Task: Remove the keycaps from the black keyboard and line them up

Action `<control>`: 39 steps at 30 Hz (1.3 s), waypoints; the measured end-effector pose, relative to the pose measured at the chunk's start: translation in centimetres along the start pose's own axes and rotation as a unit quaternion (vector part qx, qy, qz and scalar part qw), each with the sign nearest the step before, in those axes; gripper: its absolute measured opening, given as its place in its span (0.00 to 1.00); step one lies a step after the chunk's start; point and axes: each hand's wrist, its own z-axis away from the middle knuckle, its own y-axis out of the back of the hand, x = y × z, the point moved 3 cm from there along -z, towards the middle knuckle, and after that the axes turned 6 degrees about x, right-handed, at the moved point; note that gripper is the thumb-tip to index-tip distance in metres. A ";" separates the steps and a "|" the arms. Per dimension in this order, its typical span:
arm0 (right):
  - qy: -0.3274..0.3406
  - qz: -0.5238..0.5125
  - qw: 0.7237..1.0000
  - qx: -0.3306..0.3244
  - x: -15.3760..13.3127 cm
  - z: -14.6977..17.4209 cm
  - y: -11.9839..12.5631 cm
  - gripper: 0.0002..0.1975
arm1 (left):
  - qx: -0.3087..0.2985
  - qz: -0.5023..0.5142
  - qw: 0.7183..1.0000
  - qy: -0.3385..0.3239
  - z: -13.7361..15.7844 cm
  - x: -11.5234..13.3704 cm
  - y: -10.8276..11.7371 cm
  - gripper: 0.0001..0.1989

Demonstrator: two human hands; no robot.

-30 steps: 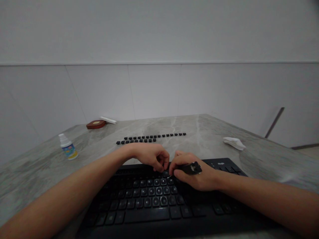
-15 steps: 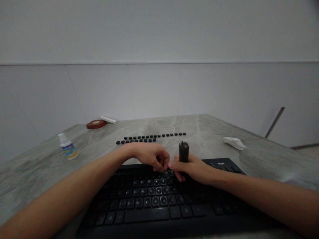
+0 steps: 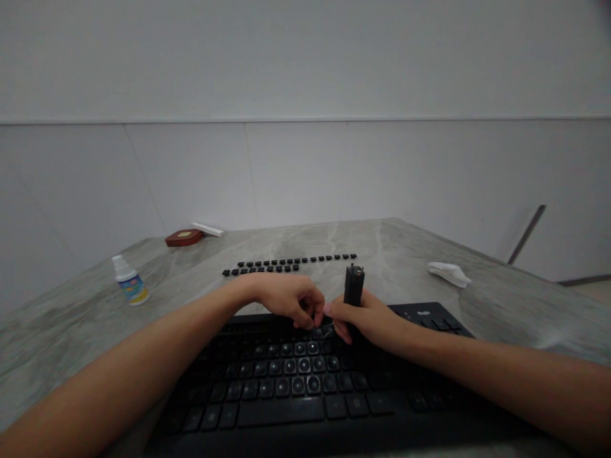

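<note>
A black keyboard (image 3: 280,410) lies in front of me, its keys glossy and domed in the middle rows. My right hand (image 3: 365,321) is closed around a black keycap puller (image 3: 354,284), held upright with its top end sticking up above the fist. Thin wire shows below the fingers, at the keyboard's upper rows. My left hand (image 3: 300,302) is bent down over the same rows, thumb and fingers pinched close to the wire. What lies between those fingertips is hidden. Beyond the keyboard, loose black keycaps (image 3: 289,261) stand in two rows on the table.
A white spray bottle (image 3: 130,281) with a blue and yellow label stands at the left. Behind it lie a reddish-brown case (image 3: 184,238) and a white strip (image 3: 208,229). A crumpled white cloth (image 3: 449,273) rests at the right of the grey marbled table (image 3: 401,245).
My right hand has shifted slightly, and the top of the keycap puller has tilted and risen a little. My left hand stays nearly in place.
</note>
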 end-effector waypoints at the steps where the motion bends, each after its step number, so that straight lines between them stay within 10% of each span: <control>1: -0.003 0.009 1.000 -0.001 0.0 0.1 0.0 0.22 | 0.001 0.000 1.000 0.003 0.0 0.0 0.0 0.04; 39: -0.051 0.048 0.997 0.013 0.5 0.1 -0.6 0.14 | 0.041 -0.108 0.993 -0.017 -0.5 0.9 -0.7 0.07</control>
